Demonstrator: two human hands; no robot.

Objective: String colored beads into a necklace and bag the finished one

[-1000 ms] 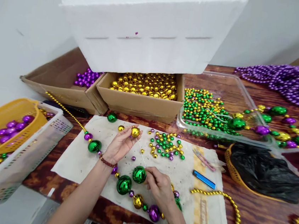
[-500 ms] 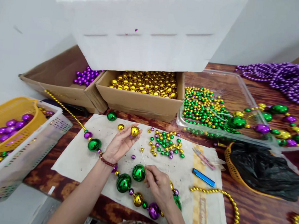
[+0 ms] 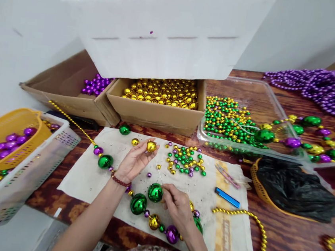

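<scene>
My left hand (image 3: 136, 161), with a beaded bracelet at the wrist, pinches a shiny gold ball (image 3: 151, 146) above the white cloth (image 3: 84, 180). My right hand (image 3: 177, 206) is closed on a thin needle (image 3: 159, 172) that slants up toward the gold ball. Just left of my right fingertips is a large green ball (image 3: 155, 192). A strand of green, gold and purple balls (image 3: 138, 204) curves under my wrists. Small mixed beads (image 3: 186, 159) lie scattered right of my left hand.
Behind the cloth stand a box of gold balls (image 3: 156, 114) and a clear tray (image 3: 243, 143) of small beads. Baskets (image 3: 42, 148) flank the left. Pliers (image 3: 228, 176), a blue tool (image 3: 227, 197) and a black bag (image 3: 295, 191) lie right.
</scene>
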